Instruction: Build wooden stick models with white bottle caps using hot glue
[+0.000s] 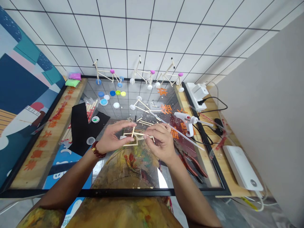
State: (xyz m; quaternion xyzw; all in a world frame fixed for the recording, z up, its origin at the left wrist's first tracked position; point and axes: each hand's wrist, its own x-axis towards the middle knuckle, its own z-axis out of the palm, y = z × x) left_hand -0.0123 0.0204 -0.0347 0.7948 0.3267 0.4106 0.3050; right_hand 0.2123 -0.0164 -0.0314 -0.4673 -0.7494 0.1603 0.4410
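Fingers (124,124) of left hand (115,135) pinch a short stick (133,130) end to end; right hand (163,142) grips a second stick (140,134); both pale, slender, straight, meeting crosswise.

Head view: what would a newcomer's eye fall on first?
Probably the three pale wooden stick models with magenta oval tops, lined up along the tabletop's far edge by the white gridded wall. Next, front and centre, the bare left hand and bare right hand, pinching thin pale wooden sticks between them. Then the white plastic glue gun, on the table's right side.
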